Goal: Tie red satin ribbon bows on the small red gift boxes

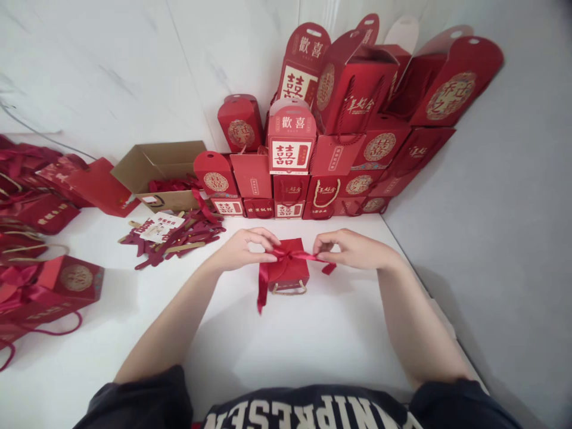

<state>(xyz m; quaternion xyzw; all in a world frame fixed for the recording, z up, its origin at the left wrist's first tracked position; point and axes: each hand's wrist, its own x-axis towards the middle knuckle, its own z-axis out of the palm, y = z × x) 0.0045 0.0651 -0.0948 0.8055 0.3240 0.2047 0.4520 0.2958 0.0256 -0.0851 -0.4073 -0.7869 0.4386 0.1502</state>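
Observation:
A small red box (pixel 289 273) with a twisted cord handle at its front stands on the white table in front of me. A red satin ribbon (pixel 263 289) is crossed or knotted on its top, one tail hanging at the left and another at the right. At the box's upper left, my left hand (pixel 250 247) pinches the ribbon close to the knot. My right hand (pixel 344 248) is closed on the ribbon's right part, just beyond the box's right side. Both hands hold the ribbon between thumb and fingers.
Stacked red gift boxes (pixel 290 187) stand against the wall behind. An open cardboard box (pixel 179 161) holds red ribbon, with a pile of dark red tags (pixel 179 238) before it. More ribboned boxes (pixel 67 280) sit at the left. A grey wall (pixel 500 208) borders the right.

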